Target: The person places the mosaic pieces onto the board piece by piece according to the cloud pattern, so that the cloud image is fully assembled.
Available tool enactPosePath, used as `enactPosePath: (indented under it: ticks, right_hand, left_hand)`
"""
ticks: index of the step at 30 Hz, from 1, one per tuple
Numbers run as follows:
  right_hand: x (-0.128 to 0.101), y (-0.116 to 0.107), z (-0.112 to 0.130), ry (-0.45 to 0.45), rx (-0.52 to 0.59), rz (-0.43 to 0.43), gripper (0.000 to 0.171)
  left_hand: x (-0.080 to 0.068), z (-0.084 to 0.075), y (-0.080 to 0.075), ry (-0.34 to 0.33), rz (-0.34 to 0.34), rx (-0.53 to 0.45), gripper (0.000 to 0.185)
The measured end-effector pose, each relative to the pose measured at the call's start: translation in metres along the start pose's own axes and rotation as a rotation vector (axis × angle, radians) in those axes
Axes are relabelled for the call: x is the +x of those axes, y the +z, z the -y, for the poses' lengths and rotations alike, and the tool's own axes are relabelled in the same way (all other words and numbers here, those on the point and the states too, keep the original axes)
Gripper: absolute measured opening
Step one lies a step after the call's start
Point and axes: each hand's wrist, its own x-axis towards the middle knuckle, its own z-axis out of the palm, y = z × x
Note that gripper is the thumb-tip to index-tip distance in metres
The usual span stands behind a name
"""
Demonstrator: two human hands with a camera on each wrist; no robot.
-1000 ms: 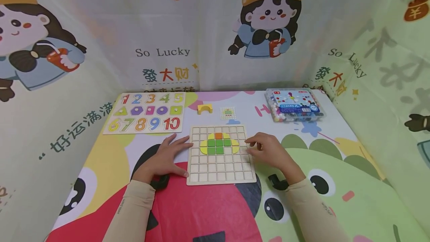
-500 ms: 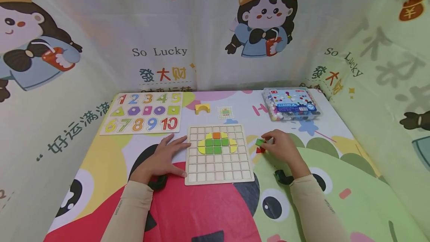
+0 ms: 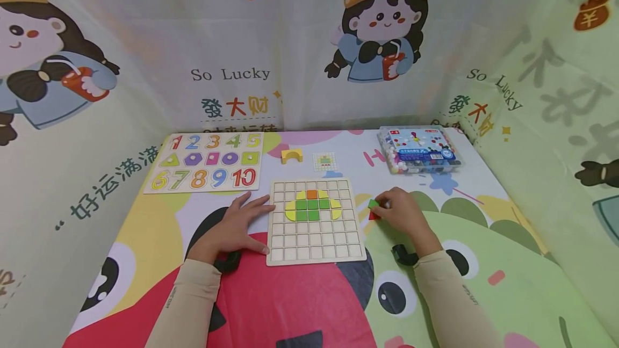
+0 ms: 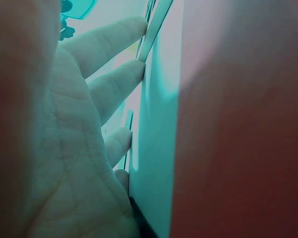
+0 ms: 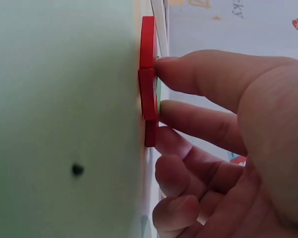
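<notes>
A wooden grid board (image 3: 316, 241) lies in the middle of the head view, with green square tiles (image 3: 313, 215), yellow curved tiles (image 3: 290, 215) and an orange tile (image 3: 311, 195) in its upper cells. My left hand (image 3: 229, 235) is spread along the board's left edge, its fingertips touching the rim. Right of the board, my right hand (image 3: 401, 212) pinches a green tile (image 3: 372, 203) between thumb and forefinger. Red tiles (image 5: 148, 91) lie in a row under those fingertips in the right wrist view. The right hand's other fingers are curled. Most of the green tile is hidden there.
A number puzzle board (image 3: 205, 162) lies at the back left. Behind the grid board are a yellow arch block (image 3: 292, 156) and a small pattern card (image 3: 324, 162). At the back right stands a clear plastic box (image 3: 419, 149) of beads.
My right hand has moved from the board's right edge out to the green and red tiles, which were hidden by it at first. The left hand stays in place.
</notes>
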Motion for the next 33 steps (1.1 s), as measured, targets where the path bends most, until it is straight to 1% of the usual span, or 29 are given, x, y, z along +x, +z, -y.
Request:
enactPosePath:
  ticks: [9, 12, 15, 22, 29, 31, 33]
  right_hand:
    - [0.001, 0.001, 0.002, 0.072, -0.045, 0.032, 0.028]
    - [0.001, 0.001, 0.002, 0.08, -0.055, 0.038, 0.029]
    - [0.0, 0.0, 0.004, 0.063, -0.061, 0.031, 0.027]
    - [-0.002, -0.002, 0.007, 0.003, -0.085, -0.018, 0.022]
    - [-0.003, -0.005, 0.008, -0.026, -0.06, -0.046, 0.023]
    - [-0.004, -0.006, 0.011, -0.041, -0.047, -0.056, 0.024]
    - [-0.005, -0.008, 0.013, -0.077, -0.036, -0.072, 0.023]
  left_hand:
    - [-0.001, 0.003, 0.003, -0.001, 0.002, -0.002, 0.108]
    - [-0.001, 0.002, 0.003, -0.001, 0.003, 0.0, 0.108]
    - [0.0, 0.002, 0.002, 0.002, 0.002, 0.004, 0.108]
    - [0.0, 0.003, 0.001, 0.008, 0.0, 0.009, 0.108]
    - [0.0, 0.003, 0.0, 0.006, -0.002, 0.008, 0.108]
    - [0.0, 0.002, 0.0, 0.003, -0.001, 0.006, 0.108]
    - [0.0, 0.002, 0.001, 0.0, 0.002, 0.007, 0.108]
